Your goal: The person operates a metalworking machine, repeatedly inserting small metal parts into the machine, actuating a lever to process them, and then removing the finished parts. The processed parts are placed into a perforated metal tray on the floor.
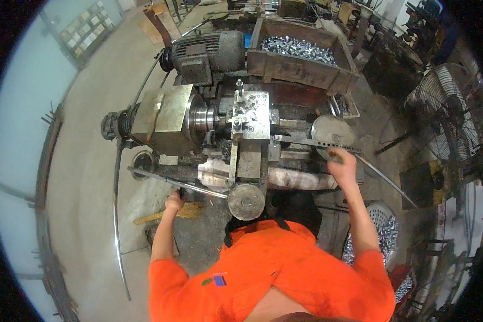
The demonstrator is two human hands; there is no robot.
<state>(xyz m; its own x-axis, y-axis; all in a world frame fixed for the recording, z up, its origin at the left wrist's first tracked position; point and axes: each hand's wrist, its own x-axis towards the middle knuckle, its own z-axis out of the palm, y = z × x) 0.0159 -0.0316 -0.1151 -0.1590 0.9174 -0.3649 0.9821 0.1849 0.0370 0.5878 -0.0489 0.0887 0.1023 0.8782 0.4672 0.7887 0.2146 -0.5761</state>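
Observation:
A greasy metal lathe stands before me, with a bright spindle chuck (202, 118) facing a steel tool block (252, 115). My left hand (175, 202) is closed around a small dark piece that I cannot make out. It sits just below a long shiny lever rod (190, 185), which reaches to a round metal hub (246, 202) at the front. My right hand (342, 167) has its fingers curled beside a perforated flat bar (335, 145) and a larger round disc (331, 130). What lies within those fingers is hidden. Another bright rod (386, 178) slants down to the right.
Behind the lathe are a motor (206, 51) and a box (295, 74) of small shiny metal parts. At right stand a caged fan (444, 110) and a perforated basket (380, 214) of similar parts. A straw broom (190, 210) lies by my left hand.

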